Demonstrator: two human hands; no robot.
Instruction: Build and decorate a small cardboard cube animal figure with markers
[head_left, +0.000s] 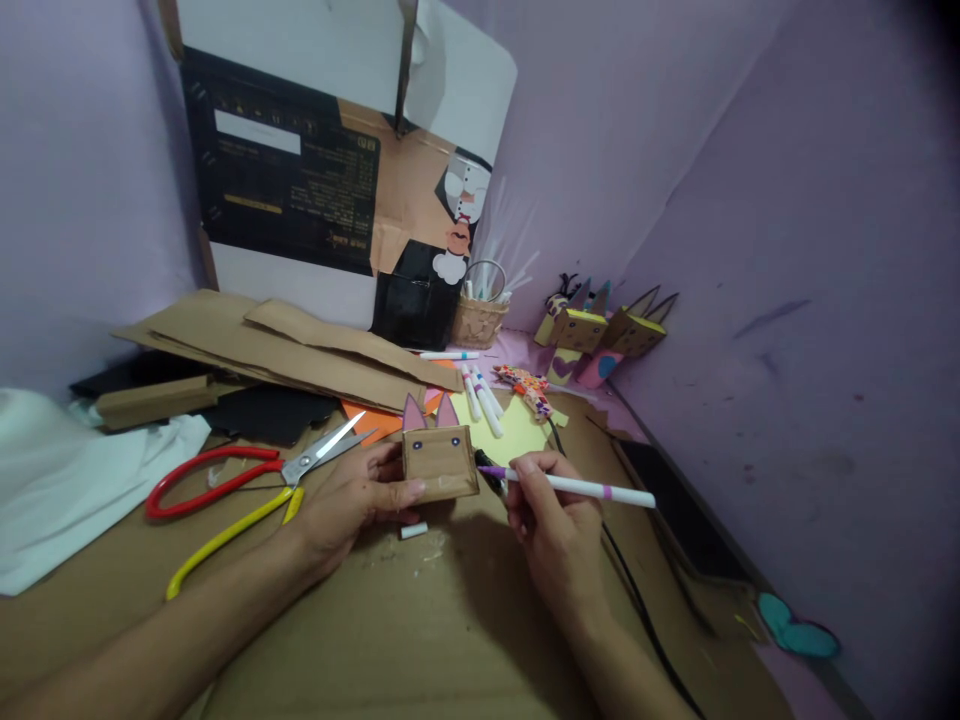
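A small cardboard animal head [439,465] with two pink pointed ears and two drawn eyes stands upright above the table. My left hand [367,495] grips it by its left side, thumb on the lower front. In my right hand [547,505] is a white marker [600,489] with a purple tip, held like a pen. The tip points left, close to the right edge of the cardboard head; whether it touches cannot be told. Below the head lies a small white piece [413,531]. Scissors [281,470] with red and yellow handles lie open left of my left hand.
Cardboard strips [300,350] lie behind, near a large printed box [300,170] and a basket [480,322]. Several markers [484,400] and a patterned glue gun [525,388] with black cable sit at centre right. Finished cardboard figures [581,330] stand against the wall. White cloth [82,490] lies left.
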